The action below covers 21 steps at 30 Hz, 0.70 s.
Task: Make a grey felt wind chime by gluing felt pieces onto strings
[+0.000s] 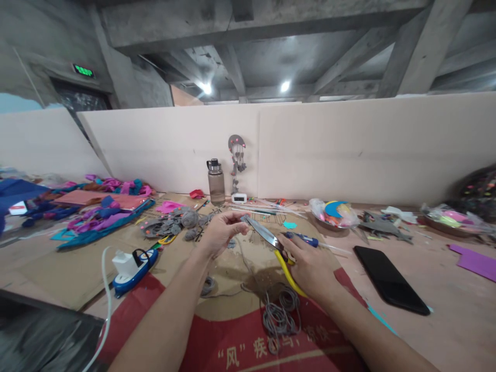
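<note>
My left hand (223, 231) is closed in a pinch on a small grey piece (245, 219), partly hidden by the fingers. A pair of scissors (264, 235) with yellow handles is in my right hand (310, 263). The blades point up and left, and their tips reach the grey piece at my left fingertips. Below the hands, a loose tangle of grey cord (279, 316) lies on the red printed sheet (232, 336), with a strand running up toward my left hand. A small coil of cord (208, 285) lies beside my left forearm. Just beyond my right hand is a blue-handled tool (304, 239).
A black phone (391, 279) lies right; a blue power strip (135, 271) with a white plug and cable sits left. Grey felt pieces and balls (170, 222), a bottle (216, 183), a hanging grey ornament (237, 150) and a wrapped bowl (334, 213) stand farther back.
</note>
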Motion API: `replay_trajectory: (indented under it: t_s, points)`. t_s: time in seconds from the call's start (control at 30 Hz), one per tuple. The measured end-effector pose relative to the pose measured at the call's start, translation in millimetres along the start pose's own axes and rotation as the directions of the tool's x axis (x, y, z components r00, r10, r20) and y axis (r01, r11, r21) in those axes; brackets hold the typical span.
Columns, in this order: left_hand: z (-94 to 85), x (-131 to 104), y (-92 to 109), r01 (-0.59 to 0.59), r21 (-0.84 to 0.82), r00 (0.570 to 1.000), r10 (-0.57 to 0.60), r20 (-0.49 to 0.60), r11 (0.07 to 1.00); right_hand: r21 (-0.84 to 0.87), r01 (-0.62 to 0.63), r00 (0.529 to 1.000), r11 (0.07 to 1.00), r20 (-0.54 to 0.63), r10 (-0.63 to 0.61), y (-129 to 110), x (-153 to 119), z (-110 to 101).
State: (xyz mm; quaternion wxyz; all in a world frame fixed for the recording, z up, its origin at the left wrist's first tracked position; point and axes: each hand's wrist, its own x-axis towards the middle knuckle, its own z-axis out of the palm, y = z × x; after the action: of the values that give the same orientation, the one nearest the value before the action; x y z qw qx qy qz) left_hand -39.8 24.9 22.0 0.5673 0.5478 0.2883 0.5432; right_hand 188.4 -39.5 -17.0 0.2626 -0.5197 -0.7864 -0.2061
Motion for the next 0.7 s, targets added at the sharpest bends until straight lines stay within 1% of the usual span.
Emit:
replay_trajectory:
  t_s: [0.13, 0.2, 0.27, 0.37, 0.43, 0.57, 0.7]
  points:
    - [-2.2, 0, 1, 0.017, -0.027, 0.999, -0.017, 0.028, 0.999, 0.025, -0.013, 1.000, 1.000, 0.017, 0.013, -1, -1, -1]
    - [-2.1, -1, 2, 0.019, -0.041, 0.998, -0.016, 0.053, 0.999, 0.081, -0.038, 0.999, 0.996, 0.016, 0.037, -1, -2, 1]
    - [-1.3, -2, 3, 0.016, -0.063, 0.997, -0.011, 0.077, 0.998, 0.198, -0.074, 0.997, 0.977, 0.001, 0.075, -1, -2, 3]
    - [-0.7, -3, 4, 0.029, -0.100, 0.997, -0.021, 0.079, 0.995, 0.403, -0.118, 0.992, 0.908, 0.008, 0.125, -1, 0, 5]
    - [-0.8, -2, 3, 0.038, -0.116, 0.998, -0.031, 0.063, 0.992, 0.464, -0.132, 0.990, 0.876, 0.027, 0.135, 0, 1, 6]
    - [0.4, -1, 0, 0.024, -0.108, 0.999, -0.021, 0.026, 0.994, 0.425, -0.138, 0.990, 0.894, 0.031, 0.138, 0, 1, 9]
    - [7.3, -1, -2, 0.036, -0.078, 0.999, -0.036, -0.009, 0.996, 0.277, -0.137, 0.990, 0.951, 0.010, 0.140, 1, 1, 13]
